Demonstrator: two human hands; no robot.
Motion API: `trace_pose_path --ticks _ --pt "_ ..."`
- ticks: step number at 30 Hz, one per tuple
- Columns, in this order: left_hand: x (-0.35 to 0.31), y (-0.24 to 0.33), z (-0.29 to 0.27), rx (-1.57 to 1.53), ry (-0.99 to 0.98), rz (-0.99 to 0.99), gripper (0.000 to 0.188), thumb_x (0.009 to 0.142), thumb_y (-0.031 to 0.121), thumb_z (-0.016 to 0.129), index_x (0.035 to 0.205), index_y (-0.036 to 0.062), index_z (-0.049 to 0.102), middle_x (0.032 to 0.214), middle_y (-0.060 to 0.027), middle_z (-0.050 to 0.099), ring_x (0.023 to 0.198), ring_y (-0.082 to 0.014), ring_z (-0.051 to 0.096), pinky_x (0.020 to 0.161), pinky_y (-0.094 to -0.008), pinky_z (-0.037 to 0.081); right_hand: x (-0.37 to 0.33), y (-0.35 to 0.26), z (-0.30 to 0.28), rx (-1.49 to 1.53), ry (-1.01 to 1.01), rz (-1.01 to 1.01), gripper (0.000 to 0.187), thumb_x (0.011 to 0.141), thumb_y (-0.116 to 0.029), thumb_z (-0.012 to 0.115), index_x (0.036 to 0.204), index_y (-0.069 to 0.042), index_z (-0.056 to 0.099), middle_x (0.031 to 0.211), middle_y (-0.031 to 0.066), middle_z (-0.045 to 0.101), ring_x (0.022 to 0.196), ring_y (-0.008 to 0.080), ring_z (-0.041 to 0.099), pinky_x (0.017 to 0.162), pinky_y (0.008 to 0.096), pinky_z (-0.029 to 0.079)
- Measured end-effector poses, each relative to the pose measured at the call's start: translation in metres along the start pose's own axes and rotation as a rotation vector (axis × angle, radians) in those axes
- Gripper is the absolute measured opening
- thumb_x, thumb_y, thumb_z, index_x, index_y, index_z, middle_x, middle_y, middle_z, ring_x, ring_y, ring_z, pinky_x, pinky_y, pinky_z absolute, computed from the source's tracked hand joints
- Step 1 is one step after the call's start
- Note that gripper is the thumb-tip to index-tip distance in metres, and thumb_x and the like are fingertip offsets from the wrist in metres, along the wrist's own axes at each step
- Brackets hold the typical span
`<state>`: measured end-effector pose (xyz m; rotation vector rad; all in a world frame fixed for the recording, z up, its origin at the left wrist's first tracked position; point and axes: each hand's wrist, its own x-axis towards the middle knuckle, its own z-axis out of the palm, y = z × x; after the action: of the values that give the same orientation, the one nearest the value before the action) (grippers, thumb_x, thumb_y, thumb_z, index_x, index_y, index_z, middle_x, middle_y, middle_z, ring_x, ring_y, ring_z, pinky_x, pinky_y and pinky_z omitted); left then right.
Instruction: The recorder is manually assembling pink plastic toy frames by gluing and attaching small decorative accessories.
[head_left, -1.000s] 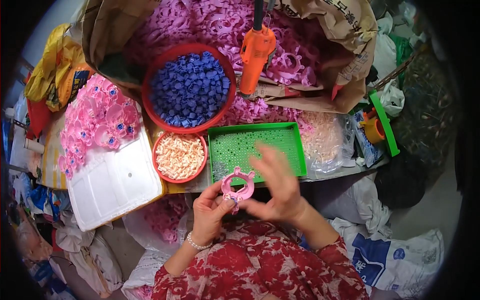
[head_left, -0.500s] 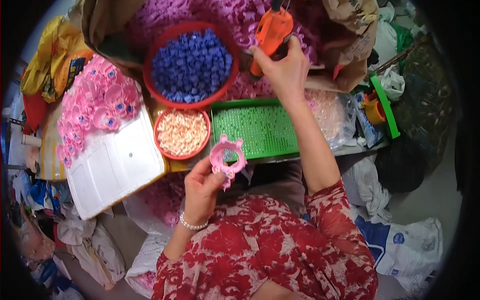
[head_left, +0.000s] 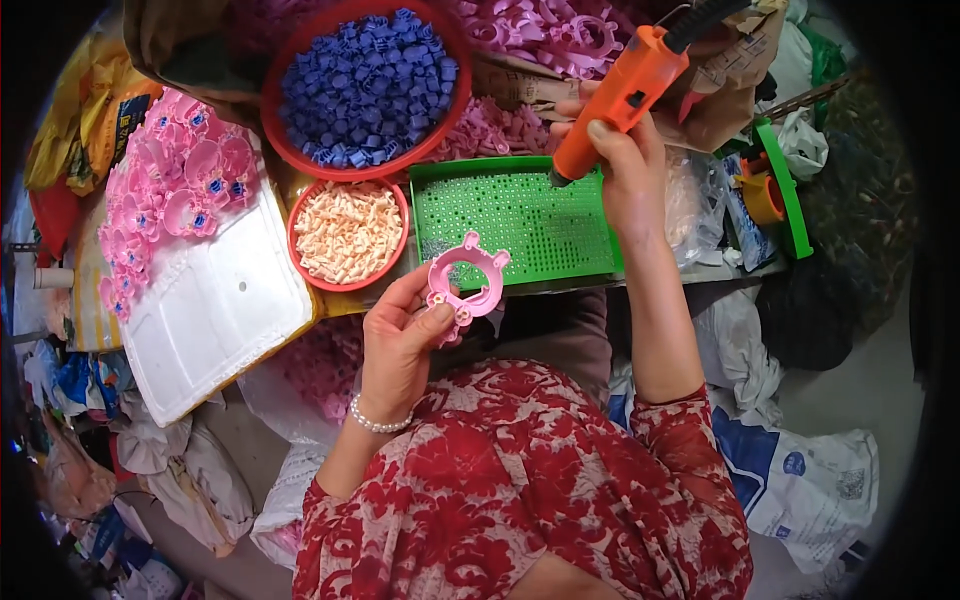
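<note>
My left hand [head_left: 400, 335], closed, pinches a pink ring-shaped plastic part [head_left: 489, 262] with small knobs round its rim, held up just before the green tray. Wrapped round an orange electric screwdriver [head_left: 630, 75] is my right hand [head_left: 628, 165]. The tool's black tip slants down and left over the tray's back right part, and a black cord [head_left: 705, 22] runs from its top. The green tray [head_left: 600, 262] has a dotted, perforated-looking inner surface, with small grey metal pieces, too small to name, at its left front corner.
Left of the tray stand a red bowl [head_left: 466, 85] of blue plastic pieces and a smaller red bowl [head_left: 294, 245] of cream pieces. Pink assembled parts [head_left: 185, 170] lie on a white board [head_left: 215, 330]. Loose pink parts [head_left: 555, 35] fill a paper sack behind; a green frame [head_left: 785, 190] stands right.
My right hand has brought the screwdriver nearer, turning its tip down-left over the tray. My left hand still holds the pink part, now tilted slightly differently. The whole view has shifted a little.
</note>
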<state>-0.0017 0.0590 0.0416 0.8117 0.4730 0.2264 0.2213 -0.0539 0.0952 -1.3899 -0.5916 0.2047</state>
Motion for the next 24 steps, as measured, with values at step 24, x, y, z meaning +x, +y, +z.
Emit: trace_pose_path --ticks 24 --pt "0.014 0.005 0.015 0.121 -0.053 -0.206 0.046 0.083 0.010 0.065 0.125 -0.0003 0.047 0.095 -0.0074 0.062 0.067 -0.0120 0.062 0.055 -0.0195 0.050 -0.012 0.051 0.001 0.115 0.011 -0.073 0.052 0.083 -0.044 0.054 0.106 0.003 0.048 0.067 0.0069 0.054 0.056 0.0142 0.051 0.051 0.0260 0.043"
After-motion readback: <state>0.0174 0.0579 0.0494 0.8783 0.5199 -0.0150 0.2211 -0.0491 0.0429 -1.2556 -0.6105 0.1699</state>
